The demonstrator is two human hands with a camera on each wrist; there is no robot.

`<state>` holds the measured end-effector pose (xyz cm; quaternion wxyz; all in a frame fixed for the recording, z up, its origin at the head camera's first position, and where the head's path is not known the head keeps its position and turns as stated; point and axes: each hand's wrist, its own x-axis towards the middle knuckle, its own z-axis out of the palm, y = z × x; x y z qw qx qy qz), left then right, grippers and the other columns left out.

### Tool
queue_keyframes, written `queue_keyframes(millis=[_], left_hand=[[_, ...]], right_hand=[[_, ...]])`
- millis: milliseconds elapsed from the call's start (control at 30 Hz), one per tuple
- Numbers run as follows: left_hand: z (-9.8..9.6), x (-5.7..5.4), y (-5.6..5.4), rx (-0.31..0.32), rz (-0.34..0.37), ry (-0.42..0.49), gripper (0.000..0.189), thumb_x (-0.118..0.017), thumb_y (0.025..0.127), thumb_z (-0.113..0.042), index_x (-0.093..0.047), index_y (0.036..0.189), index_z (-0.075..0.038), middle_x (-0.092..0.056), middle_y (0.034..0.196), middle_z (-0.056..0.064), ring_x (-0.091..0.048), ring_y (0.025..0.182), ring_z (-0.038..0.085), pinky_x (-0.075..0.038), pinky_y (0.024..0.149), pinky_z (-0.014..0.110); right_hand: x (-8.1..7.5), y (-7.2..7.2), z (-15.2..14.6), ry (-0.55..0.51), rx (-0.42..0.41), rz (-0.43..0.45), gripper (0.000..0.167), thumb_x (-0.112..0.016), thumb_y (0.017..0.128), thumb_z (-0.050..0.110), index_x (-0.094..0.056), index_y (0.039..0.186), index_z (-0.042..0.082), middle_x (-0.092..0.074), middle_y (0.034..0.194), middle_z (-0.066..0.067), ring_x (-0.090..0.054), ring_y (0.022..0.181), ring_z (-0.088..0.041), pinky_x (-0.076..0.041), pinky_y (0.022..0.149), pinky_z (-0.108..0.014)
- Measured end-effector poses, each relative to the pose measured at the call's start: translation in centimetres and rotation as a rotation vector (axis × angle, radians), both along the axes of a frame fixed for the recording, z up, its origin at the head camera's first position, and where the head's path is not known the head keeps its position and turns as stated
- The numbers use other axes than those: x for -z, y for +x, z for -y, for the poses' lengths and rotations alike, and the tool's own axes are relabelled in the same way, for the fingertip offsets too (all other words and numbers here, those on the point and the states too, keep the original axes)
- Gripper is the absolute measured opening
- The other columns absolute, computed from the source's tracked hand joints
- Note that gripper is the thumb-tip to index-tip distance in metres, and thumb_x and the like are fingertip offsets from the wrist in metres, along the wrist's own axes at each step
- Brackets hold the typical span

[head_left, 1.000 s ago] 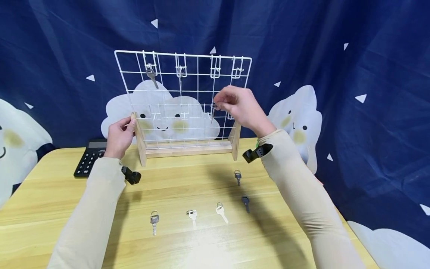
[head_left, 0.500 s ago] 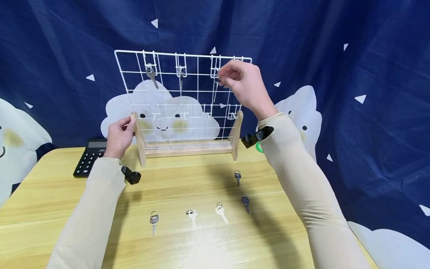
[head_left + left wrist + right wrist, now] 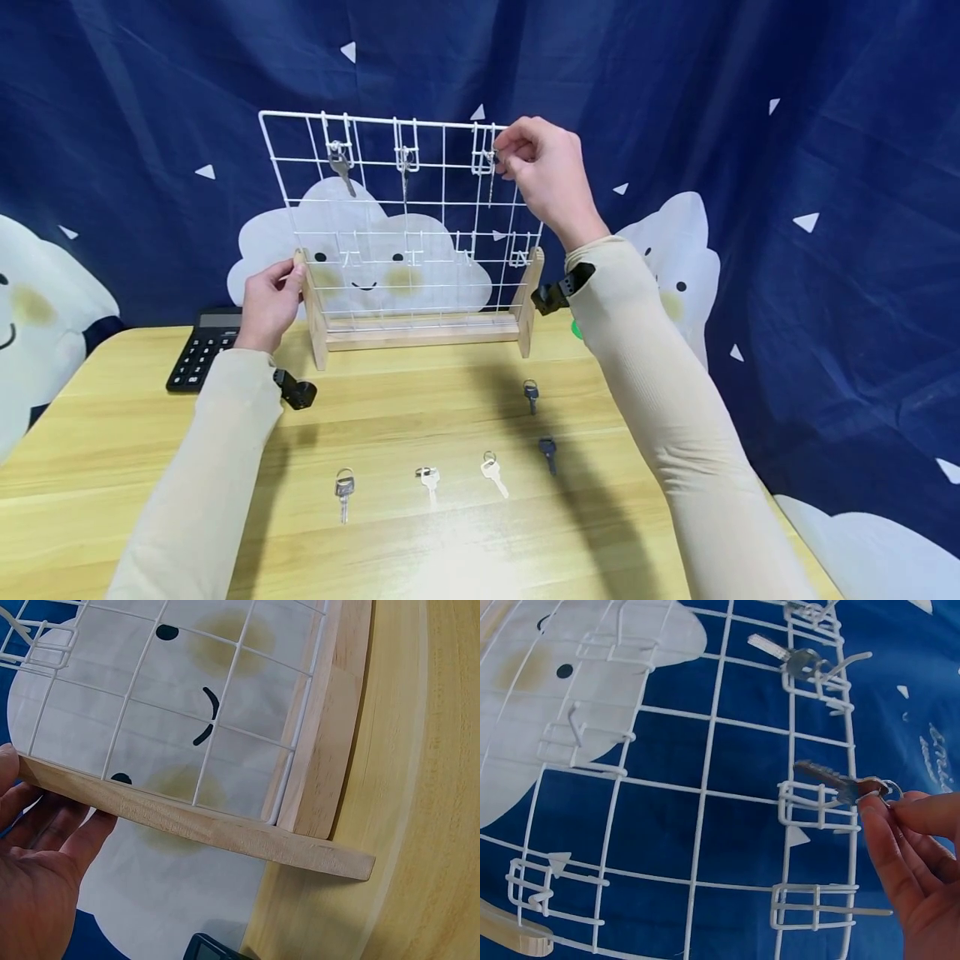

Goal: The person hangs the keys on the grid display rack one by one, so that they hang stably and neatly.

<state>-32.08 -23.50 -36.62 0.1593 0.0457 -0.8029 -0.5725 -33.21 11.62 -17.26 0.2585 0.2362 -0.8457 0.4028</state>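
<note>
A white wire grid rack (image 3: 442, 166) stands in wooden supports on the table. My left hand (image 3: 268, 307) grips the top of its left wooden upright (image 3: 187, 817), thumb on one side and fingers on the other. At the upper right of the grid, my right hand (image 3: 546, 171) pinches a key (image 3: 829, 778) by its metal ring (image 3: 894, 789). In the right wrist view the key lies across the third top-row hook (image 3: 781, 804), its blade pointing away from my fingers. Two other keys hang from the first two top hooks, one a silver key (image 3: 341, 167).
Several keys lie on the wooden table (image 3: 187, 467), among them a silver key (image 3: 344, 493) and a dark key (image 3: 548, 455). A black calculator (image 3: 201, 354) sits left of the rack. Lower hooks (image 3: 519, 258) carry no keys. A dark blue curtain (image 3: 847, 333) hangs behind.
My right hand has risen with the key from the lower part of the grid to the third top hook, then shifted slightly right. The left hand keeps its grip on the upright.
</note>
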Motion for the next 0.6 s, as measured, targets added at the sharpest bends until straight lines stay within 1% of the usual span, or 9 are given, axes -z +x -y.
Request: queue_keyframes(millis=[133, 267, 433, 600], left_hand=[[0.2, 0.0, 0.0, 0.0, -0.02, 0.008, 0.053, -0.043, 0.105, -0.035, -0.045, 0.145, -0.001, -0.05, 0.138, 0.02, -0.051, 0.12, 0.028, -0.049, 0.101, 0.037], [0.2, -0.1, 0.0, 0.005, -0.018, -0.003, 0.054, -0.042, 0.105, -0.037, -0.044, 0.146, -0.002, -0.049, 0.14, 0.019, -0.05, 0.122, 0.029, -0.048, 0.102, 0.038], [0.2, -0.2, 0.0, 0.01, -0.012, -0.008, 0.056, -0.042, 0.105, -0.039, -0.043, 0.147, -0.003, -0.048, 0.141, 0.019, -0.049, 0.124, 0.03, -0.048, 0.102, 0.038], [0.2, 0.1, -0.1, 0.014, -0.011, 0.003, 0.054, -0.041, 0.106, -0.036, -0.042, 0.147, -0.002, -0.048, 0.14, 0.019, -0.049, 0.124, 0.029, -0.048, 0.102, 0.038]], right_hand=[[0.4, -0.6, 0.1, 0.028, 0.023, 0.002, 0.021, -0.053, 0.092, -0.011, -0.07, 0.099, -0.002, -0.066, 0.088, -0.007, -0.065, 0.075, -0.012, -0.056, 0.072, -0.017], [0.9, -1.0, 0.1, 0.003, 0.019, 0.02, 0.02, -0.053, 0.092, -0.01, -0.07, 0.1, -0.002, -0.068, 0.088, -0.009, -0.066, 0.075, -0.012, -0.056, 0.072, -0.016], [1.3, -0.9, 0.0, -0.003, 0.014, 0.019, 0.02, -0.054, 0.092, -0.009, -0.07, 0.101, 0.0, -0.068, 0.088, -0.008, -0.065, 0.077, -0.011, -0.056, 0.074, -0.016], [1.9, -0.5, -0.4, 0.062, 0.049, -0.025, 0.012, -0.062, 0.094, 0.002, -0.072, 0.101, 0.003, -0.069, 0.09, -0.004, -0.063, 0.075, -0.007, -0.053, 0.072, -0.016]])
